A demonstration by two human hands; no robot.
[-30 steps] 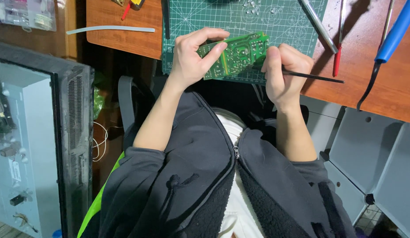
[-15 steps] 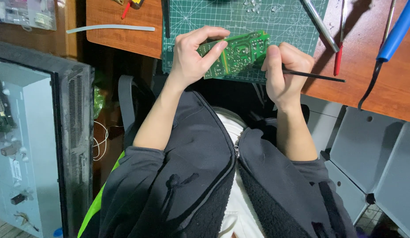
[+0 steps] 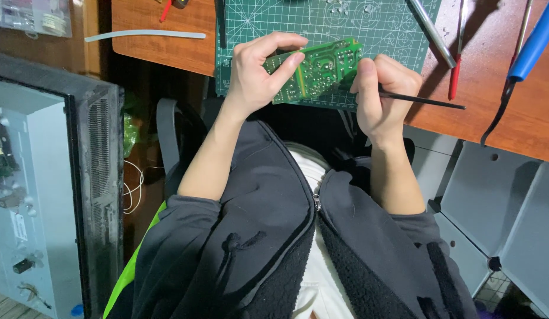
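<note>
1. Green circuit board [image 3: 319,70], solder side facing me, sits tilted up off the green cutting mat [image 3: 274,20] at the near edge of the worktop [image 3: 168,50], just above my lap.
2. Left hand [image 3: 257,74] holds the board by its left end: fingers [image 3: 286,62] wrapped over the edge & face, thumb behind, clamped firm.
3. Right hand [image 3: 384,91] is closed in a pencil grip round a thin black tool [image 3: 425,101]. Shaft sticks out to the right; the working tip is hidden behind my knuckles at the board's right edge, so can't tell exactly what it touches.
4. To do this bit well, I reckon: keep the left grip steady w/ the board braced against the mat, work the tip w/ small light strokes, don't lever on the joints or traces, keep left fingertips off the spot being worked.
5. Further out on the worktop, right side: a red-handled tool [image 3: 454,80], a metal rod [image 3: 431,29], a blue-handled tool [image 3: 534,41] w/ dark cord.
6. Left side: a pale strip [image 3: 144,35] on the wood; below it, off the worktop, an opened grey device chassis [image 3: 26,207] w/ black frame.
7. Nearest me: my dark fleece jacket [image 3: 257,236], zip open.
</note>
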